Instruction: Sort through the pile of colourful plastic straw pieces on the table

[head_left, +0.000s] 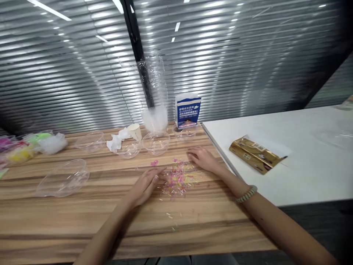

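A loose pile of tiny pink, yellow and whitish bits [178, 179], some like short tubes, is spread on the wooden table [110, 224]. At the pile's left edge lies my left hand [145, 186], fingers stretched out and the tips touching the bits. My right hand [203, 159] rests palm down at the upper right edge, its fingers loosely extended. Neither hand visibly holds anything. A small pink cluster [154, 162] sits just beyond the left fingers, and a few stray pieces [169, 215] lie nearer the front edge.
Clear plastic bowls [156, 143] stand along the back, near a paper cup [134, 131], crumpled tissue [116, 141] and a blue-and-white package [188, 110]. Another clear container [64, 178] and coloured bags [24, 149] are left. A gold wrapper [256, 152] lies on the white table [311, 176].
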A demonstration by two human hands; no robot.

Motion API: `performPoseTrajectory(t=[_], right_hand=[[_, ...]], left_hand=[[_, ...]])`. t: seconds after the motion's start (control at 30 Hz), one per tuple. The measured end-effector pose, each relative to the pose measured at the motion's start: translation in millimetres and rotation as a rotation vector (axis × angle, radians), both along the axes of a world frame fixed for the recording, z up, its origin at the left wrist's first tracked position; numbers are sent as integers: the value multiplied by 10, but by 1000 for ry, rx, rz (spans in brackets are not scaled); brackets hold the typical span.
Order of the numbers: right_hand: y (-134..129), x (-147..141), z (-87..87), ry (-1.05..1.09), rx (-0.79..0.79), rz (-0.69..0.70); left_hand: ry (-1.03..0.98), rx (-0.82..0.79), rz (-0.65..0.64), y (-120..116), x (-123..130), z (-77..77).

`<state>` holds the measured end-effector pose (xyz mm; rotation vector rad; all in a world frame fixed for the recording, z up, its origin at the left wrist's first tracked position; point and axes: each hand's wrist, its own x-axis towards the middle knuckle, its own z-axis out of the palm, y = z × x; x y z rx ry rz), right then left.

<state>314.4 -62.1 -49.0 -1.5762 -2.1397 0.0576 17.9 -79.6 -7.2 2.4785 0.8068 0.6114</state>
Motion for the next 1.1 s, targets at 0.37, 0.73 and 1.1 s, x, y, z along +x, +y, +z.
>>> performPoseTrajectory(t=[0.37,0.73,1.1], right_hand=[[43,52,-101,-2,18,40],[52,36,-121,73,40,74],[-764,248,457,295,-296,293]], left_hand=[[-68,-51,282,204,-246,187],[66,257,586,520,-552,1],[93,313,240,475,-309,-102]])
